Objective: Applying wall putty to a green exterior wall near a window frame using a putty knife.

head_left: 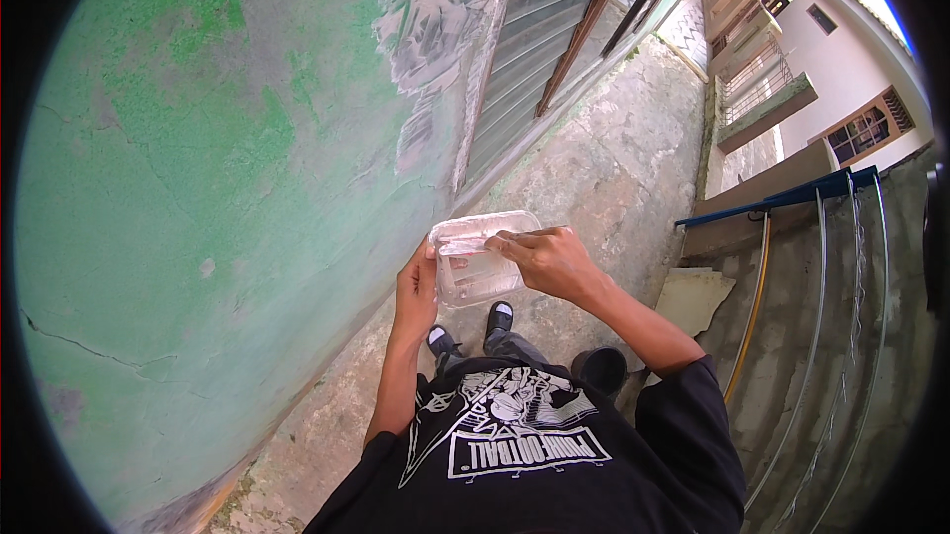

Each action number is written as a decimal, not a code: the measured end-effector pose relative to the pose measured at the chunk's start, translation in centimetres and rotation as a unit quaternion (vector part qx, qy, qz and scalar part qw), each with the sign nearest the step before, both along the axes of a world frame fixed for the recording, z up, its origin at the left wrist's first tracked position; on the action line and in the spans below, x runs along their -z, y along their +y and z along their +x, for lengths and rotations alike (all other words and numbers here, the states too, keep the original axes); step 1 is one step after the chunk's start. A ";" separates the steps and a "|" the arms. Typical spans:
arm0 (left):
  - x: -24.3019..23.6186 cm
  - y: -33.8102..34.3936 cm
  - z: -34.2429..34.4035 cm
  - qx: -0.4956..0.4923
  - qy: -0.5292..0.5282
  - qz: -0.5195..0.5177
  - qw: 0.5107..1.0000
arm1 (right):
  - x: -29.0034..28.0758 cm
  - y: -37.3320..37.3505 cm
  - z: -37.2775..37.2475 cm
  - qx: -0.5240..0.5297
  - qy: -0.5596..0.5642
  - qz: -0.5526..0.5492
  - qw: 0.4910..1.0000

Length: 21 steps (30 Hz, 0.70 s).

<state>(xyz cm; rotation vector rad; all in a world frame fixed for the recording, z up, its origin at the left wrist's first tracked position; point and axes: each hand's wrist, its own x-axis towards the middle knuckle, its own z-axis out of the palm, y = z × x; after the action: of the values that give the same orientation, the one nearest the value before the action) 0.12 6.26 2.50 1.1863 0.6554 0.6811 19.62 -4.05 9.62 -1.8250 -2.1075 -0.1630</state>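
A clear plastic container [485,289], roughly rectangular and smeared inside with something white, is held out in front of my body. My left hand [416,282] grips it by its left side. My right hand [550,262] is closed over the container's right side, pinching a flat, whitish spreader-like tool [465,240] that lies across the opening. The fingers hide the tool's held end, so its exact kind is unclear. Beyond the container, white smears [426,39] cover part of the green wall [228,178] beside the window.
A louvred window [539,39] is set in the wall. Below me runs a rough concrete walkway [614,158]. A dark bucket [600,372] stands by my feet at the right. Farther right, a blue rack [782,199] carries lines along a grey wall, near a broken slab [693,298].
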 end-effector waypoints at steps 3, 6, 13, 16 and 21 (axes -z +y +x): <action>0.2 -0.1 -0.3 -0.015 0.013 -0.014 1.000 | -1.3 -0.4 0.1 0.004 0.029 -0.004 1.000; 0.0 -0.1 -0.5 -0.018 0.011 -0.049 0.999 | -3.4 -0.7 0.1 0.010 0.048 0.039 0.998; 0.0 -0.3 0.0 -0.020 -0.018 -0.031 0.999 | -3.9 -0.9 -0.1 0.017 0.063 -0.033 0.997; 1.4 -0.3 0.2 -0.020 -0.007 0.005 1.000 | -2.5 -0.7 0.0 0.013 0.037 -0.039 0.998; 1.2 -0.4 0.2 0.003 0.002 -0.002 1.000 | -2.2 -0.2 0.2 0.045 0.035 -0.042 0.997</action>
<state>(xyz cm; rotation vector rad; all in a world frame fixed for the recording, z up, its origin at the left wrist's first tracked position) 0.30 5.86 1.29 1.1853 0.6558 0.6728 19.77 -4.28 11.86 -1.9468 -2.0138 -0.0335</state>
